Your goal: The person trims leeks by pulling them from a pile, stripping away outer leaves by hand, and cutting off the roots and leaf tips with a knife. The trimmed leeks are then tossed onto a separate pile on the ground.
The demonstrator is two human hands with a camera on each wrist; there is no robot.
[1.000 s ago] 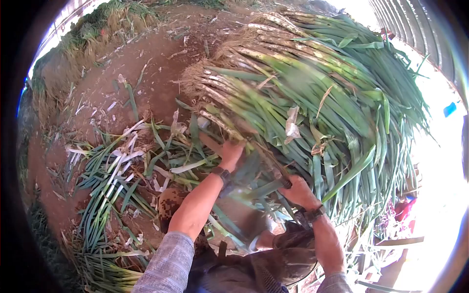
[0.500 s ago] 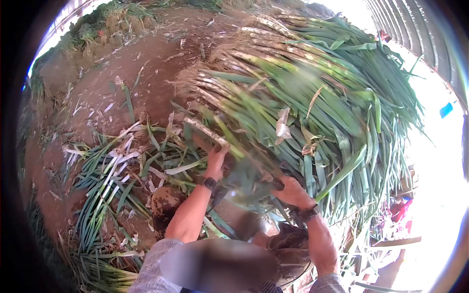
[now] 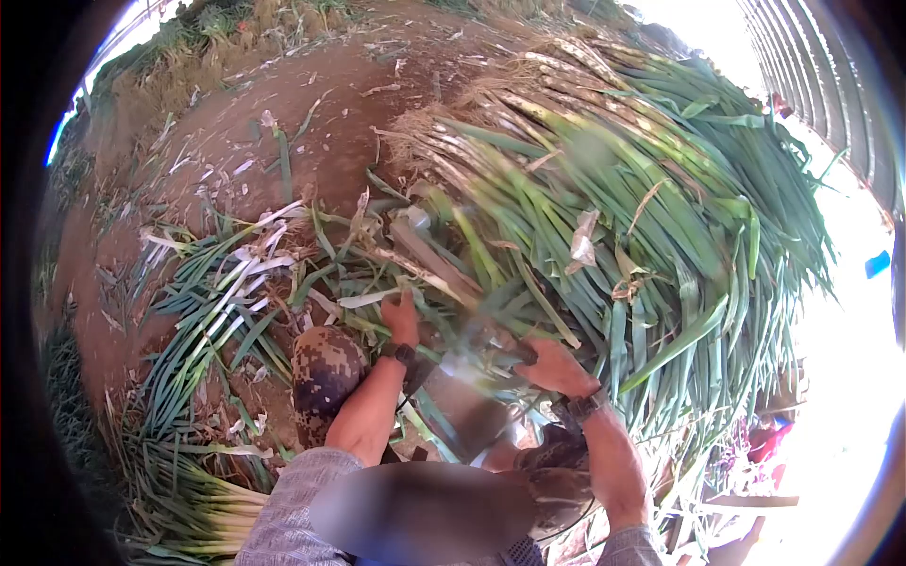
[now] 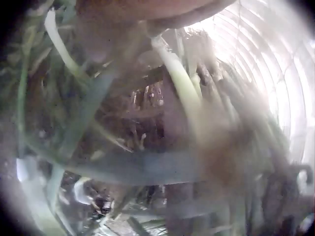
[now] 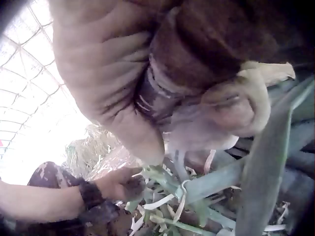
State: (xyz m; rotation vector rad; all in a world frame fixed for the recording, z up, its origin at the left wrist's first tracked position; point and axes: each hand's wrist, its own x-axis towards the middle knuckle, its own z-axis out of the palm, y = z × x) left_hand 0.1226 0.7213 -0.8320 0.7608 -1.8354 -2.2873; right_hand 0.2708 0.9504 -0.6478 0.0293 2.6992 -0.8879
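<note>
In the head view, my left hand (image 3: 401, 321) is beside the loose leaves, below a pale leek stalk (image 3: 425, 272). The right wrist view shows the left hand (image 5: 118, 184) with bent fingers near a green leaf (image 5: 165, 183); whether it pinches anything is unclear. My right hand (image 3: 557, 366) is to the right, at the leafy end of that leek. Its fingers (image 5: 236, 110) curl round the leek close to the right wrist camera, where a broad green leaf (image 5: 266, 167) hangs beside them. In the left wrist view, a white-green stalk (image 4: 179, 73) shows under the blurred left hand (image 4: 157, 11).
A large heap of leeks (image 3: 661, 179) lies at upper right, roots toward the left. Whitish-stemmed leeks (image 3: 222, 316) lie on the soil (image 3: 226, 132) at left, with another bunch (image 3: 203, 500) at lower left. A camouflage-covered knee (image 3: 326, 373) is beside the left forearm.
My left hand has moved off the stalk, down and to the left. The stalk has dropped slightly. My right hand stays nearly in place, and the head view has shifted slightly.
</note>
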